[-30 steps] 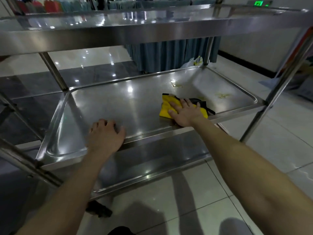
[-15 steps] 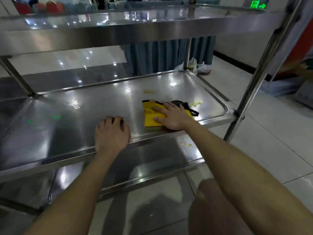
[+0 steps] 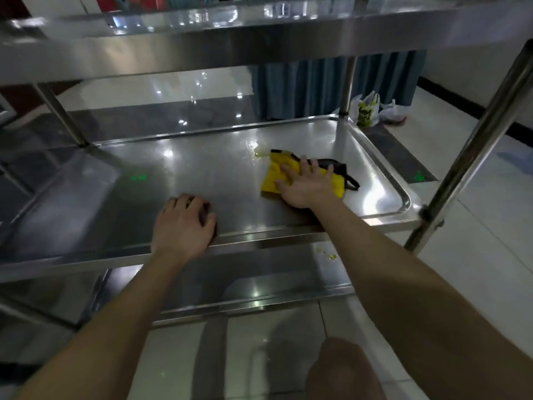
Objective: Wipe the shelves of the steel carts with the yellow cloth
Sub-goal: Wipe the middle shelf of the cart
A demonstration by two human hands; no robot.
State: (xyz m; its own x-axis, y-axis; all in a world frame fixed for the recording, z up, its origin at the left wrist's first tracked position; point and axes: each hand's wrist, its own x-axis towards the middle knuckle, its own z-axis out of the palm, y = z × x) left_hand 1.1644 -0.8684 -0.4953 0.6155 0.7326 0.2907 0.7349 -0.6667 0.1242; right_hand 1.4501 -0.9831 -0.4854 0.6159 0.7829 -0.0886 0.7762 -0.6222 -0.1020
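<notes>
Soft, light cloth [image 3: 274, 180] likely bunches, so the flat, spread-fingered right hand [image 3: 308, 183] presses its middle; left hand [image 3: 184, 223] rests curled on shelf [image 3: 274, 235] rim, grip unclear.

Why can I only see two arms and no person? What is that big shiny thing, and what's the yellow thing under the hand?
The camera sits on the person's head and looks down, so you see only their arms, like your own when you look down. The shiny thing is a steel cart with shelves stacked one above another. The right hand presses flat, fingers spread, on a yellow cloth with a black edge. The cloth lies on the middle shelf. The left hand rests on that shelf's front edge, fingers bent, holding nothing. Just beyond the cloth is a yellowish smear, and there are yellow spots on the bottom shelf too. Behind the cart are a blue curtain and a plastic bag on the floor.
</notes>
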